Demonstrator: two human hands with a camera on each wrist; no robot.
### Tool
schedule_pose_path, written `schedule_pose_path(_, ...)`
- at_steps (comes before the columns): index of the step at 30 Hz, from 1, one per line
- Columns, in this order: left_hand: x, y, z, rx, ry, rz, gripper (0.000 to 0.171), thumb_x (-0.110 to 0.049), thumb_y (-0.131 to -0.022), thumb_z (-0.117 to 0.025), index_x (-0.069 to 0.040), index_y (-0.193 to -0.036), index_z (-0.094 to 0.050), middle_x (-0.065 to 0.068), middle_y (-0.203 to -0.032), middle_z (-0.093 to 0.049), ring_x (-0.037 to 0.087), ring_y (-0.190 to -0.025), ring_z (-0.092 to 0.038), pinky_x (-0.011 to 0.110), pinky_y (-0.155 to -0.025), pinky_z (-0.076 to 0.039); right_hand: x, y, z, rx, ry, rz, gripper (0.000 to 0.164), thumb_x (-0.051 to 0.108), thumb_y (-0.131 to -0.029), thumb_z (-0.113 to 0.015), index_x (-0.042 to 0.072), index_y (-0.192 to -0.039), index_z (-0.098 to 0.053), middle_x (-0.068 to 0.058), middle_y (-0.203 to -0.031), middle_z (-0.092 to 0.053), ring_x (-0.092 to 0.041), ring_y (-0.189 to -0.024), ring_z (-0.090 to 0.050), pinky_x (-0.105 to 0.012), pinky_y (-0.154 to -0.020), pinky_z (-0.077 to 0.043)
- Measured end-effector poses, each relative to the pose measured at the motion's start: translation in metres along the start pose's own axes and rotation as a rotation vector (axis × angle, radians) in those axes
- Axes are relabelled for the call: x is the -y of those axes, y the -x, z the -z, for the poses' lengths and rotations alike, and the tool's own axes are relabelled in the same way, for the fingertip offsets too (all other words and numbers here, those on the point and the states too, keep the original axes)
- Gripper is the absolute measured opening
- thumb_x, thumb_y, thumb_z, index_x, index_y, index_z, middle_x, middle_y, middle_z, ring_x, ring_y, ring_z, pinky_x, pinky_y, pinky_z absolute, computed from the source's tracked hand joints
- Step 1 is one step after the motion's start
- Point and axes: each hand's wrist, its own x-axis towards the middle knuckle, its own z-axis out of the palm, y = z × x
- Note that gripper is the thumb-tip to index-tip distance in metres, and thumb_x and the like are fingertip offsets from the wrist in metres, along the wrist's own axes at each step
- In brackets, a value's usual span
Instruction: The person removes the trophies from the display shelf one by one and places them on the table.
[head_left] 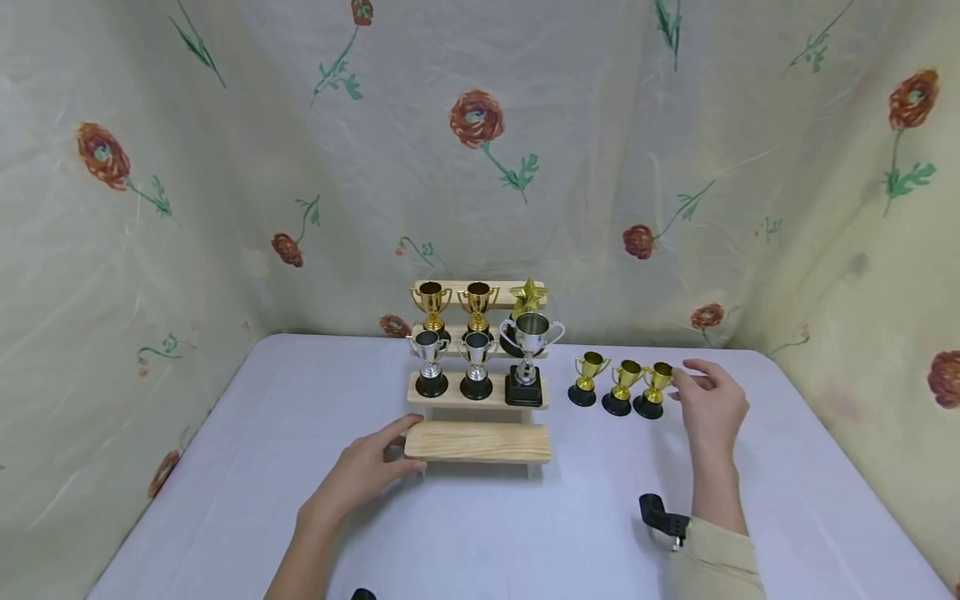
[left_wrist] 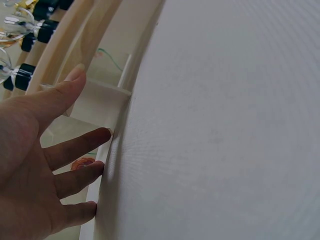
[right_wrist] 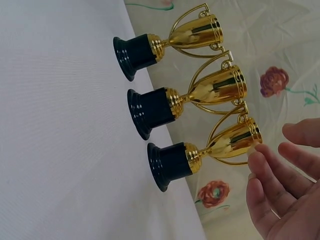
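My left hand [head_left: 363, 471] is at the left end of the lowest step [head_left: 480, 442] of a tiered wooden stand. In the left wrist view its thumb lies at the step's edge, and the other fingers stretch straight near a white side panel [left_wrist: 97, 100]. To the right of the stand, three small gold trophy cups [head_left: 591, 367] with black bases stand upright on the table. My right hand [head_left: 708, 400] is beside the rightmost gold trophy cup [right_wrist: 235, 140]. Its loosely bent fingertips are right at that cup's rim and handle, without closing round it.
Three silver trophy cups [head_left: 476, 354], the right one larger, stand on the step above the lowest. Behind them are two gold cups [head_left: 432, 302] and a gold star trophy [head_left: 529, 295]. A flowered curtain [head_left: 562, 167] surrounds the white table [head_left: 585, 517].
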Motion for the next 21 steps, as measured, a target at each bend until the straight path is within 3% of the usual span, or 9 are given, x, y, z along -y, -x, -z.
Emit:
schedule_pose_path(11, 0.001, -0.001, 0.0, -0.002, 0.003, -0.008, 0.068, -0.043, -0.082, -0.078, -0.044, -0.143, -0.048, -0.001, -0.121, -0.071, 0.028, -0.126, -0.058, 0.058, -0.103, -0.042, 0.007, 0.006, -0.002, -0.009, 0.019, 0.024, 0.032, 0.027, -0.091, -0.069, 0.009, -0.117, -0.071, 0.034, -0.058, -0.054, 0.003, -0.055, -0.063, -0.01, -0.057, -0.046)
schedule_pose_path(21, 0.0, -0.001, 0.0, 0.001, -0.003, -0.01, 0.069, -0.044, -0.082, -0.078, -0.043, -0.143, -0.048, -0.001, -0.121, -0.071, 0.027, -0.125, -0.058, 0.057, -0.102, -0.042, 0.021, 0.013, -0.003, -0.004, -0.027, 0.062, 0.032, 0.028, -0.091, -0.07, 0.008, -0.116, -0.072, 0.03, -0.062, -0.057, 0.009, -0.055, -0.059, -0.01, -0.059, -0.046)
